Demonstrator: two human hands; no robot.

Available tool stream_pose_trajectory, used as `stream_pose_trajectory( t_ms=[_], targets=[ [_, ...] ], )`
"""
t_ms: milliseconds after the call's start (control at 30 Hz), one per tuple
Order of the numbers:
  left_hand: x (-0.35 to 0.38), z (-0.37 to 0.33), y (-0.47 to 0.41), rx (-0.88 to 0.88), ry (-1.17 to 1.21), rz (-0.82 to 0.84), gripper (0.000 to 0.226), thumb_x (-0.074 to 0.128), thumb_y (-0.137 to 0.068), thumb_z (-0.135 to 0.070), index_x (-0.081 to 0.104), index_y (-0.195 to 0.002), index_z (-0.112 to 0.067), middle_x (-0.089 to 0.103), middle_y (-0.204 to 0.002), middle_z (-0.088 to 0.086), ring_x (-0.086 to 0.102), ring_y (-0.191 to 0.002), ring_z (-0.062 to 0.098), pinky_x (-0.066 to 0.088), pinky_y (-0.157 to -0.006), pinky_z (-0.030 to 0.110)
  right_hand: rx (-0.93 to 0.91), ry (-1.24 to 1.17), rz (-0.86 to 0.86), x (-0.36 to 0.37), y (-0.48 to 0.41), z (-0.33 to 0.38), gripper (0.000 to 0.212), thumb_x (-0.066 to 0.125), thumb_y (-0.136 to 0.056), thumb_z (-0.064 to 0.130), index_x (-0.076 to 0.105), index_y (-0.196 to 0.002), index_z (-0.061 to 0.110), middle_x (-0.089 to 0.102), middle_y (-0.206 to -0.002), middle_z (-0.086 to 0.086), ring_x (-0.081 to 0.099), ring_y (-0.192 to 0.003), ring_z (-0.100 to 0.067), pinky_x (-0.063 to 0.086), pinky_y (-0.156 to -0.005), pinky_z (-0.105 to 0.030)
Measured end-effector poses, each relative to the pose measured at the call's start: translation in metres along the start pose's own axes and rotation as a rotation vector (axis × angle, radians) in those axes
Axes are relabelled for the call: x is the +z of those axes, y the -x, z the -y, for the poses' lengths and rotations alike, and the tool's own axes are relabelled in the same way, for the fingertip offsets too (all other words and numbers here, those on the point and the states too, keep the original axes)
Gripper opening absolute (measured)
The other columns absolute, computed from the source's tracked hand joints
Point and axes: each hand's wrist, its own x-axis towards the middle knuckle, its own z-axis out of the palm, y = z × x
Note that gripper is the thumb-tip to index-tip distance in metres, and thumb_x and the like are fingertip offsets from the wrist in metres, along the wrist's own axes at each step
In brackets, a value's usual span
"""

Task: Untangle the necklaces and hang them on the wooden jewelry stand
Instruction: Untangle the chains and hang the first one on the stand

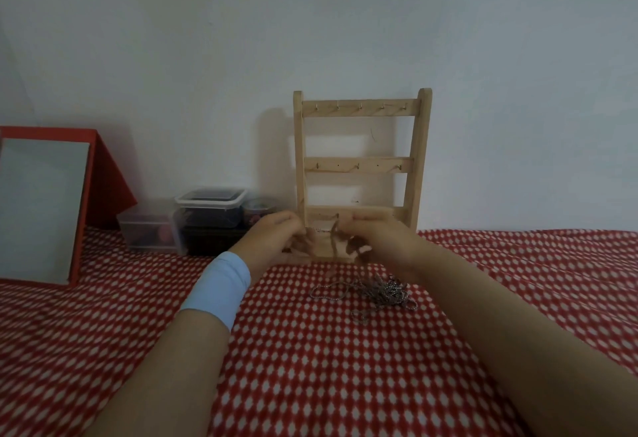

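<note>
- From my remote seat I saw the wooden jewelry stand (pixel 359 164) upright against the pale wall (pixel 310 22), at the back of the red dotted cloth (pixel 310 367).
- All the hooks I could see on its top and middle rails were bare.
- Both hands were raised just in front of the stand's lowest rail, close together.
- The left hand (pixel 272 236) had its fingers curled and pinched one end of a thin chain (pixel 334 240). A light blue band (pixel 221 284) sat on that wrist.
- The right hand (pixel 379 240) was also curled in a narrow pinch on the same chain. Motion blur kept me from seeing which fingers did the work.
- A strand of the chain hung down between the two hands, in front of the stand's base.
- The tangle of necklaces (pixel 383 293) lay on the cloth nearer me than the stand, under the right wrist, with loose loops trailing to the left.
- Left of the stand, along the wall, stood a lidded plastic box (pixel 210 207) and a smaller clear box (pixel 148 229).
- Farther left of the stand leaned a red-framed mirror (pixel 38 209).
</note>
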Motion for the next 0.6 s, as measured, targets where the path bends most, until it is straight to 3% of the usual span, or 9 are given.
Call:
stream_pose_trajectory(
  t_ms=[67,133,267,367,433,500,600],
  targets=[
    [0.001,0.007,0.002,-0.042,0.274,0.064,0.031,0.039,-0.093,0.001,0.049,-0.066,-0.011,0.060,-0.072,0.009,0.057,-0.070,0.023,0.051,-0.076,0.040,0.022,-0.263,-0.076,-0.002,-0.004,0.000,0.022,0.054,-0.102,0.022,0.070,-0.098,0.008,0.065,-0.095,-0.006,0.058,-0.090,-0.023,0.049,-0.081,-0.035],
    [0.005,0.014,0.002,-0.064,0.345,0.126,0.030,0.034,-0.089,0.001,0.046,-0.065,-0.012,0.054,-0.070,0.008,0.049,-0.068,0.021,0.046,-0.074,0.036,0.049,-0.450,-0.083,-0.002,-0.005,0.001,0.020,0.054,-0.101,0.019,0.068,-0.089,0.012,0.064,-0.087,-0.004,0.057,-0.088,-0.022,0.046,-0.086,-0.039],
    [0.013,0.014,-0.004,-0.023,0.048,0.079,0.033,0.030,-0.087,0.010,0.040,-0.064,-0.010,0.043,-0.070,0.006,0.040,-0.063,0.018,0.036,-0.064,0.030,0.102,-0.659,-0.085,-0.002,-0.006,0.000,0.023,0.054,-0.100,0.021,0.063,-0.079,0.017,0.058,-0.074,0.001,0.054,-0.073,-0.018,0.043,-0.080,-0.036],
    [0.012,0.015,-0.006,0.061,-0.135,0.093,0.036,0.047,-0.076,0.006,0.054,-0.051,-0.018,0.050,-0.063,0.000,0.046,-0.066,0.018,0.040,-0.063,0.029,0.098,-0.808,-0.067,-0.004,-0.004,-0.001,0.024,0.052,-0.098,0.024,0.061,-0.077,0.016,0.059,-0.076,0.000,0.054,-0.069,-0.017,0.043,-0.076,-0.035],
    [0.008,0.016,-0.004,0.049,0.027,0.133,0.030,0.048,-0.065,0.000,0.054,-0.044,-0.021,0.052,-0.065,0.001,0.048,-0.067,0.018,0.042,-0.065,0.029,0.070,-0.884,-0.035,-0.006,-0.004,0.000,0.025,0.051,-0.098,0.024,0.061,-0.077,0.017,0.060,-0.077,0.001,0.056,-0.068,-0.016,0.043,-0.077,-0.035],
    [0.005,0.017,-0.004,0.055,0.388,0.208,0.013,0.052,-0.061,-0.006,0.054,-0.053,-0.016,0.055,-0.074,0.005,0.053,-0.068,0.018,0.048,-0.070,0.032,0.066,-0.896,-0.022,-0.008,-0.004,0.001,0.027,0.049,-0.098,0.024,0.060,-0.075,0.017,0.059,-0.078,0.001,0.057,-0.069,-0.017,0.043,-0.078,-0.036],
    [0.001,0.016,-0.005,0.139,0.792,0.230,0.006,0.051,-0.067,-0.011,0.050,-0.061,-0.014,0.055,-0.078,0.008,0.055,-0.074,0.022,0.047,-0.087,0.041,0.106,-0.872,0.006,-0.004,-0.003,0.001,0.025,0.045,-0.094,0.026,0.055,-0.073,0.016,0.055,-0.079,-0.004,0.054,-0.071,-0.019,0.043,-0.079,-0.038]
  ],
)
